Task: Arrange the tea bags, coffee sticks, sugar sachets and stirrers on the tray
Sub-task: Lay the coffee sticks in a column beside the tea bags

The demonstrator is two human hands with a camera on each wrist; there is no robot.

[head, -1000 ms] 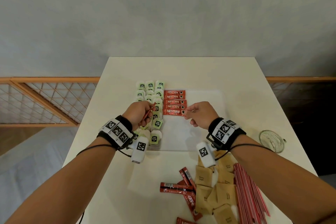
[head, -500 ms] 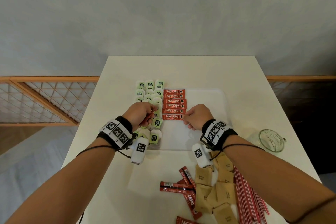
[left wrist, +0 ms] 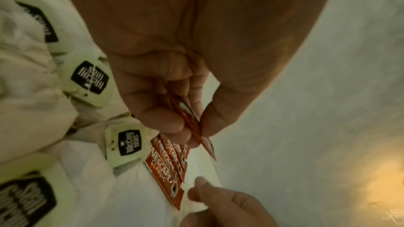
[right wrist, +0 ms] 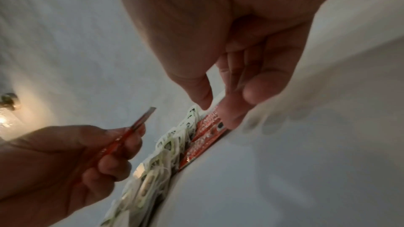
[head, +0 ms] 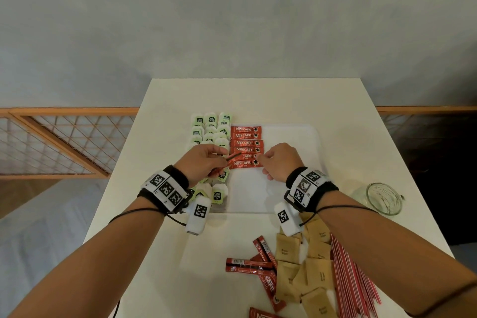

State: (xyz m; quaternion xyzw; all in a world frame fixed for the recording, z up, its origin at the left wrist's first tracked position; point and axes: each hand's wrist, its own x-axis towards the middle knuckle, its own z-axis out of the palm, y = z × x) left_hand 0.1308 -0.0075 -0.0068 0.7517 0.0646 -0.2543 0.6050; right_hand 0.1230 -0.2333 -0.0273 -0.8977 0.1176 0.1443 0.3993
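A white tray [head: 286, 181] lies mid-table. Green-tagged tea bags [head: 210, 126] fill its left side, and beside them runs a column of red coffee sticks [head: 245, 142]. My left hand [head: 222, 160] pinches a few more coffee sticks [head: 233, 157] just above the near end of that column; the left wrist view shows the held coffee sticks [left wrist: 192, 127] between thumb and fingers. My right hand [head: 262, 161] is at the right end of the nearest laid stick [head: 244, 164]. In the right wrist view a fingertip [right wrist: 229, 118] rests on that end, with the thumb apart.
Near the front of the table lie loose coffee sticks [head: 258, 264], brown sugar sachets [head: 313, 263] and a bundle of red stirrers [head: 353, 279]. A glass jar [head: 384, 199] stands right of the tray. A wooden railing [head: 64, 137] runs left of the table.
My right hand brought a coffee stick down and laid it as the nearest one in the column. My left hand shifted its held sticks slightly right, over the column.
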